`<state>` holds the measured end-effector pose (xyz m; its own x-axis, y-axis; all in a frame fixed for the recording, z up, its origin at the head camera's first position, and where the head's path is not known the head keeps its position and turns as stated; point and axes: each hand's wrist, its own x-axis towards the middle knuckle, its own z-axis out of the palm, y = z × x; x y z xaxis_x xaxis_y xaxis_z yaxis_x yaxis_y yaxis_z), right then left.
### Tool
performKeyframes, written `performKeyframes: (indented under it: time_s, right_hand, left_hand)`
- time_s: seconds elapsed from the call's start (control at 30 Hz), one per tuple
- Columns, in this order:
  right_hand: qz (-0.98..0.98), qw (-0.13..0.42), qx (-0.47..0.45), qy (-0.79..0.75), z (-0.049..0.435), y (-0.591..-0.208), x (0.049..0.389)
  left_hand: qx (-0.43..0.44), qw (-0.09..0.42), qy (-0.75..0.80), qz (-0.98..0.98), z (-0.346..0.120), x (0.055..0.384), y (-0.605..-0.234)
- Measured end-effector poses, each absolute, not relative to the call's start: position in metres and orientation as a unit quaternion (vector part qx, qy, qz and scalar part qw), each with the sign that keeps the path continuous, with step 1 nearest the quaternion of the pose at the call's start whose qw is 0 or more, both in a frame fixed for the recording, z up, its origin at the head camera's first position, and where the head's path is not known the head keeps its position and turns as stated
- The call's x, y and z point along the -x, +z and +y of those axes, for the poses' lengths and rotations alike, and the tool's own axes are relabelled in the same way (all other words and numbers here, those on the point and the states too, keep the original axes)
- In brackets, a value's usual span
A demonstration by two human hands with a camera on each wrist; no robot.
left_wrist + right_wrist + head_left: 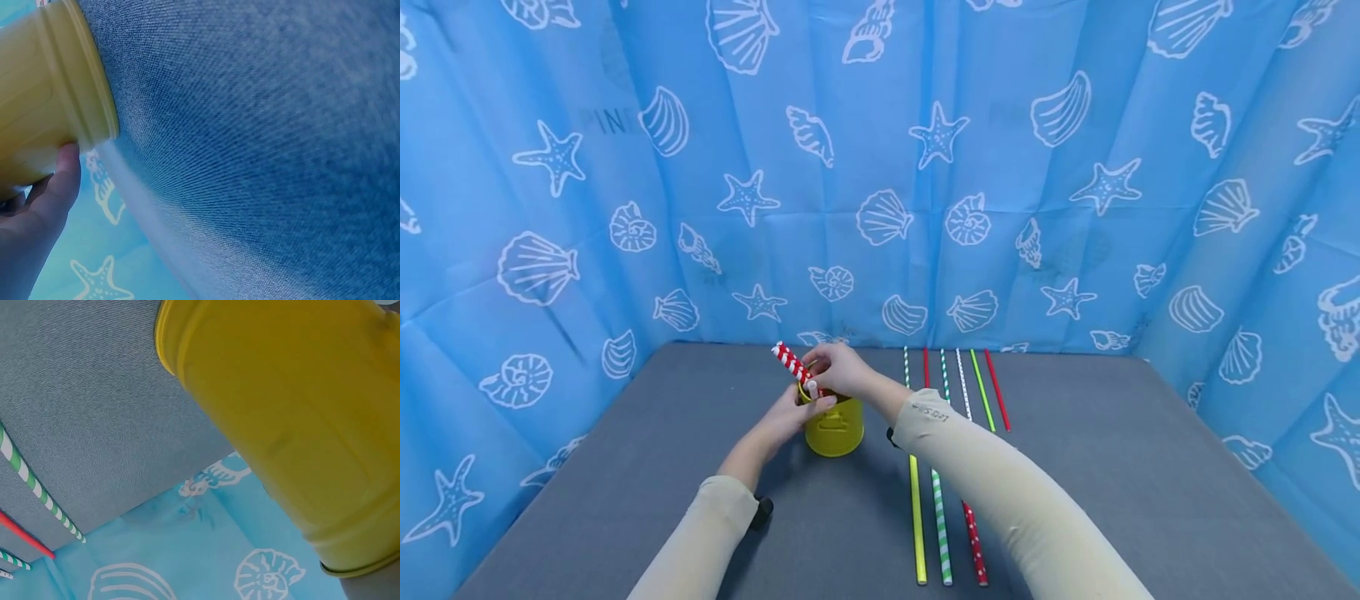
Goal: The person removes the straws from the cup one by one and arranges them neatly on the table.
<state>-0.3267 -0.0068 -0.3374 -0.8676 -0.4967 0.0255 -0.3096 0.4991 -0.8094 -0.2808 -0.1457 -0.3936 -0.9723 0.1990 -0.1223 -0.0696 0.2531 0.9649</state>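
A yellow metal bucket (pixel 833 433) stands upright on the grey table. My left hand (pixel 786 414) grips its left side with the thumb along the rim; in the left wrist view a finger (pixel 67 164) presses on the bucket's wall (pixel 56 94). Red-and-white paper straws (pixel 792 363) lean out of the bucket to the left. Over the opening, my right hand (pixel 844 372) has curled fingers among these straws and pinches one near a white end (pixel 812 388). The bucket (pixel 281 425) fills much of the right wrist view, where the right fingers are hidden.
Right of the bucket, several straws lie in rows, among them a yellow straw (pixel 917 525), a green-striped straw (pixel 941 529), a red dotted straw (pixel 975 546), a light green straw (pixel 982 390) and a red straw (pixel 997 392). A blue shell-patterned curtain (pixel 936 217) hangs behind the table.
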Motion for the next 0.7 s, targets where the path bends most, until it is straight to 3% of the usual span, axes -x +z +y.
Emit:
performKeyframes:
  time_s: [0.3, 0.7]
  right_hand:
    - [0.843, 0.035, 0.208, -0.495, 0.004, -0.335, 0.324]
    - [0.728, -0.124, 0.287, -0.611, 0.054, -0.294, 0.326]
  left_hand:
    - [-0.029, 0.113, 0.607, 0.786, -0.146, 0.282, -0.393]
    - [-0.056, 0.098, 0.621, 0.776, -0.148, 0.284, -0.393]
